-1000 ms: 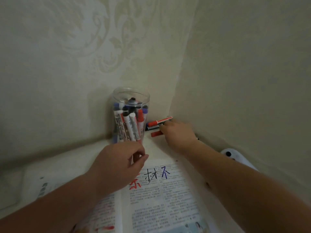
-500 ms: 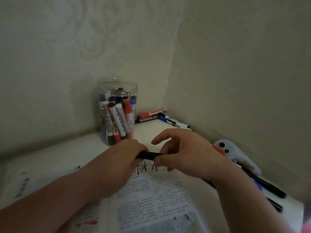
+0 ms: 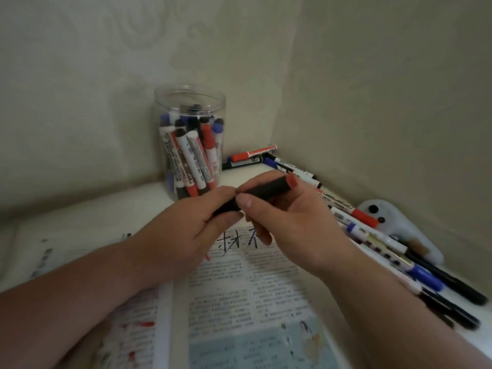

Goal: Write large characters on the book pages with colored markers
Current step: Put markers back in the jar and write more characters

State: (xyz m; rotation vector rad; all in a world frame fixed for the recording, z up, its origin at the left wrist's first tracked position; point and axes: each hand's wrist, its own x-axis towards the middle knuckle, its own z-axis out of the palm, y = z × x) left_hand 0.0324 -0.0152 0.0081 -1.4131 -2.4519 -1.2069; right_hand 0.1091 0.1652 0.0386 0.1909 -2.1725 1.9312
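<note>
1. since half a second ago the right hand [image 3: 300, 227] has closed: its forefinger, then stretched out, now curls over the marker [image 3: 262, 193], and more of the dark barrel shows between the hands (a second ago this hand was out at the corner pile).
2. the left hand [image 3: 183, 235] pinches the marker's left end between thumb and curled fingers.
3. the right hand grips the barrel, thumb in front and fingers wrapped behind; a red end sticks out past its forefinger.
4. the marker lies nearly level, its right end a little higher, held in the air above the top of the book [image 3: 247, 294] and in front of the jar [image 3: 183, 101].
5. the book lies open on the white table [image 3: 106, 209], printed text on both pages; large hand-drawn characters [image 3: 229, 242] in black and blue show at the top of the right page, partly hidden by the hands.
6. the clear jar stands upright in the wall corner, packed with red, blue and black markers.
7. a few loose markers [image 3: 253, 153] lie in the corner just right of the jar; more [image 3: 378, 235] lie in a row along the right wall.
8. a pale toy [image 3: 399, 225] with black dots lies beside that row, against the wall.
</note>
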